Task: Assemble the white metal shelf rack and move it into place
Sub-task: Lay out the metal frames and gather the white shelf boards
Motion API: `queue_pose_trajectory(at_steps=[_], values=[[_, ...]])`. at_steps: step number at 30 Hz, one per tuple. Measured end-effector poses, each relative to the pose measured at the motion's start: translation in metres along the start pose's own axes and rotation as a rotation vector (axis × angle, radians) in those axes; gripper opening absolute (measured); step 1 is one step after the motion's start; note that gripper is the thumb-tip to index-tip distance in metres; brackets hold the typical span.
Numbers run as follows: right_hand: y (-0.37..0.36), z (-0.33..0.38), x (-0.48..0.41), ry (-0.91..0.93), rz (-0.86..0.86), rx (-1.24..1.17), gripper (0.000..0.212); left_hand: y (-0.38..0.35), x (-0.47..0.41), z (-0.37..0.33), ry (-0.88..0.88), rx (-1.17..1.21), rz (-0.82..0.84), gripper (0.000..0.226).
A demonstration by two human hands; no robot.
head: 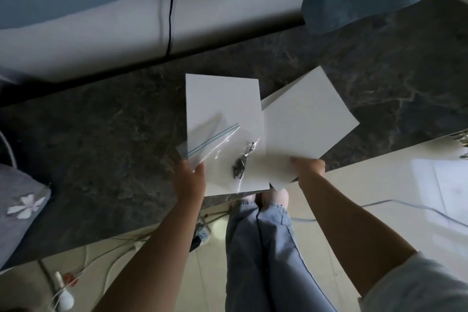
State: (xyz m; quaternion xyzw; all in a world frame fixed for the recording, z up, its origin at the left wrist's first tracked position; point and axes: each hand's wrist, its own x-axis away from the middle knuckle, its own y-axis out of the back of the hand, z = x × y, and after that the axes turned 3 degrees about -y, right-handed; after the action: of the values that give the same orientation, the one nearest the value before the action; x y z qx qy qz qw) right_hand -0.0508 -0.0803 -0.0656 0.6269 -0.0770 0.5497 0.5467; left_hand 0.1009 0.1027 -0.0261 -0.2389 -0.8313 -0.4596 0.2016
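two flat white panels (222, 104) (309, 119) side by side, screw bag (220, 149) atop one.

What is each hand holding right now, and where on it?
Left hand pinches the bag and a white panel together at their near left corner. Right hand grips a second panel by its near edge.

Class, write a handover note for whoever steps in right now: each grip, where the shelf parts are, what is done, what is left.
Now the left grip holds a white panel together with a clear bag of screws.
The right grip pinches a second panel by its near corner.
Both panels are over the dark table.
Done: no parts joined.
Left: all assembly, then moving the rack.
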Motion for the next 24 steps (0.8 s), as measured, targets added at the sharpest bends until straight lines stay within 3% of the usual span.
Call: queue_pose_trajectory(at_steps=[6, 13, 16, 18, 20, 22, 24], values=[[0.0, -0.01, -0.01, 0.045, 0.034, -0.074, 0.05, -0.013, 0.0, 0.007, 0.072, 0.027, -0.018, 0.039], [0.012, -0.012, -0.013, 0.056, 0.079, 0.016, 0.056, -0.022, 0.014, -0.001, 0.188, 0.068, -0.187, 0.038], [0.015, -0.014, 0.007, 0.276, -0.03, 0.242, 0.063, -0.019, 0.024, 0.005, 0.222, 0.06, -0.177, 0.037], [0.016, -0.021, 0.029, 0.369, 0.118, 0.221, 0.056, -0.018, 0.036, 0.008, 0.21, 0.055, -0.172, 0.035], [0.02, -0.028, 0.052, 0.222, 0.414, 0.009, 0.045, -0.02, 0.05, 0.009, 0.19, 0.058, -0.172, 0.034], [0.036, -0.032, 0.066, 0.082, 0.621, -0.134, 0.049, -0.023, 0.062, 0.01, 0.168, 0.03, -0.173, 0.034], [0.054, -0.037, 0.073, 0.146, 0.743, -0.145, 0.043, -0.024, 0.074, 0.008, 0.151, 0.02, -0.173, 0.033]])
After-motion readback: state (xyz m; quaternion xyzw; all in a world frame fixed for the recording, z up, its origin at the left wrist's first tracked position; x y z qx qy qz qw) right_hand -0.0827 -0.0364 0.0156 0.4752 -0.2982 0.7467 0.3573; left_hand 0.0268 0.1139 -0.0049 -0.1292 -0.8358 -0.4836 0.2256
